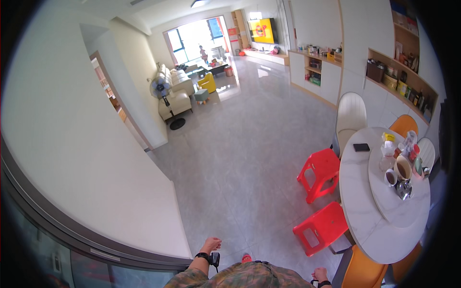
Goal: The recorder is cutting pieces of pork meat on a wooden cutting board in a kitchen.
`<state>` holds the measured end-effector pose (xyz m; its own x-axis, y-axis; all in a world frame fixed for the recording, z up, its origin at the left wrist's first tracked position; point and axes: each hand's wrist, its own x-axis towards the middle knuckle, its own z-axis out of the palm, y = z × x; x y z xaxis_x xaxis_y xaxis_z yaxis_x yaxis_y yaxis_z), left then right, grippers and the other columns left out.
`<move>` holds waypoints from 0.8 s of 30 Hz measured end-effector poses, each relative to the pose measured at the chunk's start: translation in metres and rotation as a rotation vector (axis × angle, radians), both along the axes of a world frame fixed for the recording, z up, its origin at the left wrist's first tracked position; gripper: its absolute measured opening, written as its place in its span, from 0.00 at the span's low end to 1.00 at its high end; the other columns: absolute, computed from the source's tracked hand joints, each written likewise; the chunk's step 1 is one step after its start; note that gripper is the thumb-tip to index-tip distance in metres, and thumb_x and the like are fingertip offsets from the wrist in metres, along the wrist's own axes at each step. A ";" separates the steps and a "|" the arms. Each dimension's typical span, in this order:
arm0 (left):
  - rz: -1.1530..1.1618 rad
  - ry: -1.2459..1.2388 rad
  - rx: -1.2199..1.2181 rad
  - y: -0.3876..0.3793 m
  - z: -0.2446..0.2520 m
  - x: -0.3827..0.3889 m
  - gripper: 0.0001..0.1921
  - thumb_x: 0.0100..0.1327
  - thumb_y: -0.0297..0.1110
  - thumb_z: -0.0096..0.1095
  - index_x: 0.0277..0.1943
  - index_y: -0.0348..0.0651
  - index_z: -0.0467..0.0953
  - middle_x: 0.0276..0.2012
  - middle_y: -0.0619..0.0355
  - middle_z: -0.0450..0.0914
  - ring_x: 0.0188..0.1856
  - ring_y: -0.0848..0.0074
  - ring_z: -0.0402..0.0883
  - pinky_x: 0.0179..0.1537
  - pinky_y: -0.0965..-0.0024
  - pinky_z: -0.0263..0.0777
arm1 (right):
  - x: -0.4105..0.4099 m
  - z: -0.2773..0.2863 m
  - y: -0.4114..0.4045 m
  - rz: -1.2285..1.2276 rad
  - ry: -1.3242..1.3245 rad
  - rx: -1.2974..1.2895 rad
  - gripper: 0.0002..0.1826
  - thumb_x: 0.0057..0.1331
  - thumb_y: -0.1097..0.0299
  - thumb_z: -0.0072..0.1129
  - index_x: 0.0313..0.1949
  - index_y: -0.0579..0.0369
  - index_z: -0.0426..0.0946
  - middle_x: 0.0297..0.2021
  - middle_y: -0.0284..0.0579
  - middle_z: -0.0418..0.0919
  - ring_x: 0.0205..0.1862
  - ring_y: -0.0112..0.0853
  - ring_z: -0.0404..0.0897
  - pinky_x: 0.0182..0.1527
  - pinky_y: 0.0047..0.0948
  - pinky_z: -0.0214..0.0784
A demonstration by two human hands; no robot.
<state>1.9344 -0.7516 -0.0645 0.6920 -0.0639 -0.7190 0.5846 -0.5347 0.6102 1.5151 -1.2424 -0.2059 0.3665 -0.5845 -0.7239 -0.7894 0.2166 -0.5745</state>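
My left hand (213,244) hangs at the bottom, left of my camouflage-patterned clothing, with a black strapped device on the wrist. Its fingers look loosely curled, and no object shows in it. My right hand (319,273) is low at the right, near an orange chair (360,270), a dark band on its wrist; whether its fingers are closed is too small to tell. One red slipper (246,257) shows on the floor between them. To the right stands a round marble-look table (354,190) bearing a black phone (361,147), a cup, a bowl and a shiny metal pot (403,189).
Two red plastic stools (320,228) stand left of the table. A white wall (108,172) and sliding-door frame run along the left. Farther off are a standing fan (161,88), a beige sofa (174,102), a grey footstool (201,94), a yellow child's chair (207,83) and a person (203,54) by the window.
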 end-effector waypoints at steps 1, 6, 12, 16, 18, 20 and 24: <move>-0.001 -0.001 -0.005 0.001 0.001 -0.001 0.11 0.62 0.38 0.62 0.42 0.42 0.80 0.30 0.59 0.83 0.28 0.76 0.83 0.27 0.72 0.73 | -0.002 -0.003 0.000 0.001 -0.001 0.001 0.10 0.62 0.73 0.47 0.30 0.64 0.78 0.21 0.52 0.80 0.16 0.33 0.77 0.15 0.32 0.69; -0.007 0.001 0.005 0.002 -0.004 -0.004 0.11 0.62 0.38 0.62 0.43 0.42 0.80 0.31 0.59 0.83 0.29 0.75 0.83 0.27 0.72 0.73 | -0.003 -0.009 0.004 0.047 -0.015 0.006 0.09 0.63 0.73 0.48 0.32 0.64 0.77 0.22 0.52 0.80 0.16 0.33 0.77 0.15 0.33 0.69; -0.012 -0.007 -0.001 0.000 -0.007 -0.002 0.11 0.62 0.38 0.62 0.44 0.42 0.80 0.31 0.59 0.83 0.29 0.76 0.83 0.28 0.72 0.74 | -0.003 -0.010 0.009 -0.002 -0.033 -0.003 0.10 0.63 0.72 0.47 0.30 0.64 0.77 0.22 0.52 0.80 0.15 0.33 0.77 0.15 0.33 0.69; -0.021 0.004 0.009 -0.003 -0.004 -0.005 0.11 0.62 0.38 0.62 0.43 0.42 0.80 0.31 0.59 0.83 0.29 0.76 0.83 0.28 0.72 0.74 | -0.002 -0.010 0.009 -0.012 -0.007 0.057 0.10 0.63 0.72 0.47 0.31 0.64 0.77 0.22 0.52 0.80 0.15 0.32 0.77 0.15 0.33 0.69; -0.038 0.001 -0.006 -0.006 -0.004 -0.003 0.11 0.62 0.38 0.61 0.43 0.42 0.80 0.31 0.59 0.83 0.29 0.76 0.83 0.28 0.72 0.74 | -0.013 -0.020 0.008 0.040 -0.050 0.015 0.10 0.63 0.72 0.47 0.32 0.64 0.77 0.22 0.52 0.81 0.15 0.32 0.76 0.15 0.33 0.69; -0.034 -0.009 -0.009 -0.001 -0.004 -0.005 0.11 0.62 0.38 0.61 0.43 0.42 0.80 0.31 0.59 0.83 0.29 0.76 0.83 0.28 0.72 0.74 | -0.010 -0.020 0.010 0.032 -0.055 0.029 0.10 0.63 0.72 0.47 0.31 0.64 0.77 0.22 0.52 0.81 0.15 0.32 0.77 0.15 0.33 0.69; -0.028 -0.010 -0.001 -0.001 -0.007 -0.004 0.11 0.62 0.38 0.61 0.43 0.42 0.80 0.31 0.59 0.83 0.29 0.76 0.83 0.28 0.72 0.73 | -0.008 -0.016 0.012 0.049 -0.020 0.019 0.10 0.63 0.72 0.47 0.31 0.64 0.77 0.22 0.52 0.81 0.16 0.32 0.77 0.15 0.32 0.70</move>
<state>1.9299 -0.7526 -0.0713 0.6974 -0.0838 -0.7117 0.5633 -0.5498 0.6168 1.5074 -1.2308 -0.2214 0.4087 -0.5514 -0.7272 -0.7878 0.1891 -0.5862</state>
